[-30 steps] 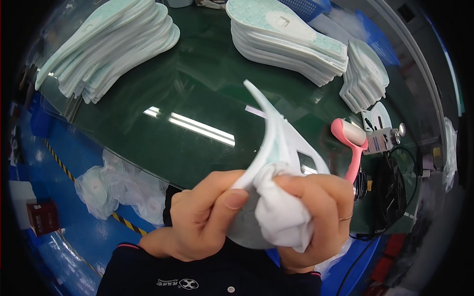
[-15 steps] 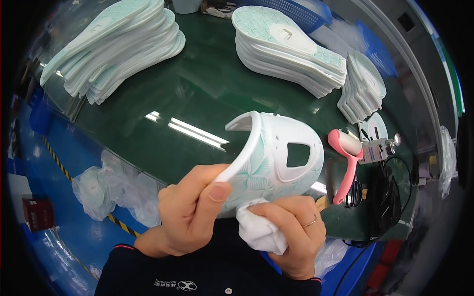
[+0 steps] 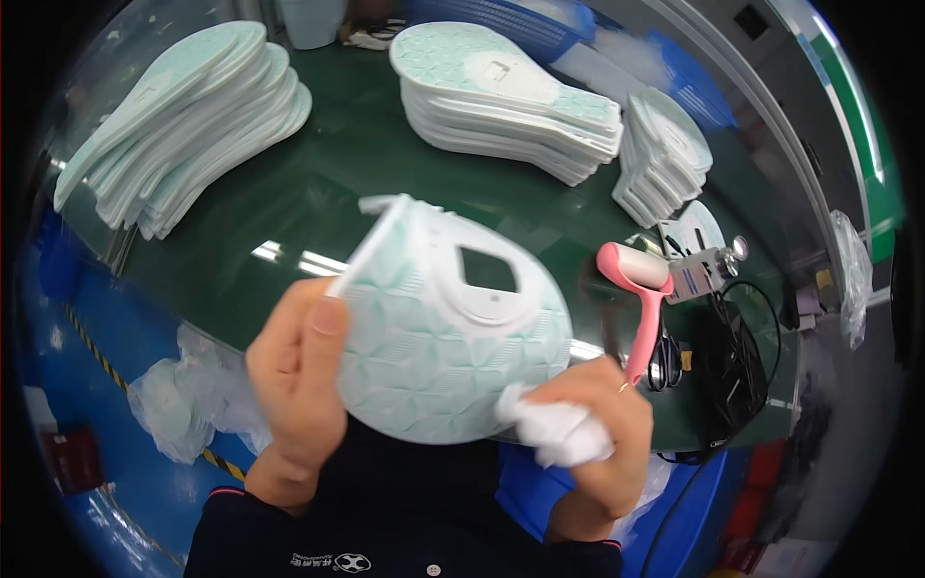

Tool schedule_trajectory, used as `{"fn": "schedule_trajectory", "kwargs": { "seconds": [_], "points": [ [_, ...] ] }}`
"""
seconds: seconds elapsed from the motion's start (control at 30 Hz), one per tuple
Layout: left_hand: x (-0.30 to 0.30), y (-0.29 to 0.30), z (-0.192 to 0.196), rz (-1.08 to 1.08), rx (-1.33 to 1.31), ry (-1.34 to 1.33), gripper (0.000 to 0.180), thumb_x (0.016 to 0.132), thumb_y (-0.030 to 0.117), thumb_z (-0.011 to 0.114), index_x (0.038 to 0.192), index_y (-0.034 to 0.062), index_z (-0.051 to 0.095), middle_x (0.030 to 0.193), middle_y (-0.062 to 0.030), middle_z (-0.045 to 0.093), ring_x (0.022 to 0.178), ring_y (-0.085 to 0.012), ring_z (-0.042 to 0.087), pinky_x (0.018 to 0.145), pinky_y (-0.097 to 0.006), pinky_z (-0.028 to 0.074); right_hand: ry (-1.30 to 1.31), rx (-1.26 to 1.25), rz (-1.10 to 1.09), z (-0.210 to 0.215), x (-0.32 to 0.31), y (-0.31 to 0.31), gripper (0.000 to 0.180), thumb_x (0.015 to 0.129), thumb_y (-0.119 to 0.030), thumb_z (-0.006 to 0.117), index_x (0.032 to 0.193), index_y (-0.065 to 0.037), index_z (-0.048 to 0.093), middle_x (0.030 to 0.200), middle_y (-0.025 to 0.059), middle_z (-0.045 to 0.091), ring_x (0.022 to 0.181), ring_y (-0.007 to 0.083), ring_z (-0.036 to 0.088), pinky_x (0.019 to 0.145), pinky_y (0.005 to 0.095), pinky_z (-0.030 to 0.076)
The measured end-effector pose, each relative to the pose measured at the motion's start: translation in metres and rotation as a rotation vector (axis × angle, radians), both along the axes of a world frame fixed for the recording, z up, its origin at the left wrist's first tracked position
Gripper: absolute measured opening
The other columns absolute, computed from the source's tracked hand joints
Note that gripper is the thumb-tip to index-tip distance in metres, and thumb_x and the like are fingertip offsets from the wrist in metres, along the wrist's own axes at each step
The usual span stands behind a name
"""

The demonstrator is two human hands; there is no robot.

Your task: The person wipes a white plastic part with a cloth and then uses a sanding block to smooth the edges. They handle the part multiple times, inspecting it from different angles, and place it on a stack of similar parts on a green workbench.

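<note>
A white plastic shell panel (image 3: 434, 376) with a pale green embossed pattern and a square cutout is held up above the table's near edge. My left hand (image 3: 301, 371) grips its left edge, thumb on the patterned face. At the panel's lower right, my right hand (image 3: 612, 424) is closed round a crumpled white cloth (image 3: 554, 429), which touches the panel's rim. The fingers behind the panel are hidden.
Stacks of similar panels stand at the far left (image 3: 183, 125), far middle (image 3: 501, 106) and right (image 3: 665, 154) of the green table (image 3: 347, 125). A pink lint roller (image 3: 647, 323), a metal-topped bottle (image 3: 699, 275) and a black pouch (image 3: 737, 371) lie at right. Blue baskets (image 3: 511, 24) stand behind.
The panel has swung round, so its patterned face now shows broadly. My left hand has moved left with it, and the right hand with the cloth has shifted right along the rim.
</note>
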State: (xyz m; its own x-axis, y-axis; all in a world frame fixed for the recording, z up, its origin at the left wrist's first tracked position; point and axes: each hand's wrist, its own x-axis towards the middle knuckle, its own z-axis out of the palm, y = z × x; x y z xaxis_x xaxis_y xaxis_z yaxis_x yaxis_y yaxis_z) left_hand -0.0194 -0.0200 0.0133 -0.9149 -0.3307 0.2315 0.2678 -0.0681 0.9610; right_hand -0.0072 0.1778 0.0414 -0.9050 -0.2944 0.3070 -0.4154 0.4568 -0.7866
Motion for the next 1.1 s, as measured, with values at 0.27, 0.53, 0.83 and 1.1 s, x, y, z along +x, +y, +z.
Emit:
{"fn": "schedule_trajectory", "kwargs": {
  "seconds": [0.27, 0.53, 0.83, 1.1],
  "points": [
    [-0.007, -0.008, -0.009, -0.004, -0.002, -0.01, 0.027, 0.086, 0.018, 0.037, 0.087, -0.005, 0.05, 0.075, -0.0036, 0.051, 0.066, -0.0048, 0.044, 0.06, -0.016, 0.034, 0.01, -0.425, -0.873, -0.025, -0.019, 0.099, 0.028, 0.073, -0.007, 0.052, 0.099, -0.001, 0.042, 0.073, 0.0036, 0.048, 0.048, 0.0042, 0.04, 0.041, 0.0167, 0.033],
    [-0.006, -0.011, -0.015, -0.076, 0.09, -0.053, 0.028, 0.086, 0.019, 0.037, 0.088, -0.0062, 0.049, 0.076, -0.0053, 0.052, 0.067, -0.0062, 0.047, 0.061, -0.017, 0.036, 0.074, 0.199, -1.289, -0.05, -0.044, 0.168, 0.017, 0.072, -0.012, 0.053, 0.086, -0.002, 0.05, 0.077, 0.0092, 0.053, 0.062, 0.0206, 0.054, 0.052, 0.0287, 0.042],
    [-0.002, -0.003, -0.01, -0.093, 0.084, -0.053, 0.028, 0.086, 0.019, 0.037, 0.088, -0.0062, 0.05, 0.076, -0.0054, 0.053, 0.067, -0.0066, 0.047, 0.061, -0.017, 0.036, 0.202, 0.719, -1.281, -0.065, -0.07, 0.174, 0.019, 0.067, -0.006, 0.057, 0.085, -0.007, 0.052, 0.08, 0.0098, 0.049, 0.077, 0.0272, 0.052, 0.062, 0.036, 0.043],
    [0.0, -0.018, 0.003, -0.155, 0.064, -0.041, 0.027, 0.084, 0.02, 0.042, 0.086, -0.0058, 0.052, 0.073, -0.0034, 0.053, 0.065, -0.0064, 0.046, 0.06, -0.017, 0.035, 0.013, 0.76, -0.992, -0.065, -0.052, 0.176, 0.041, 0.069, -0.011, 0.057, 0.108, -0.003, 0.045, 0.102, 0.0152, 0.051, 0.09, 0.0292, 0.05, 0.076, 0.0345, 0.04]
  ]
}}
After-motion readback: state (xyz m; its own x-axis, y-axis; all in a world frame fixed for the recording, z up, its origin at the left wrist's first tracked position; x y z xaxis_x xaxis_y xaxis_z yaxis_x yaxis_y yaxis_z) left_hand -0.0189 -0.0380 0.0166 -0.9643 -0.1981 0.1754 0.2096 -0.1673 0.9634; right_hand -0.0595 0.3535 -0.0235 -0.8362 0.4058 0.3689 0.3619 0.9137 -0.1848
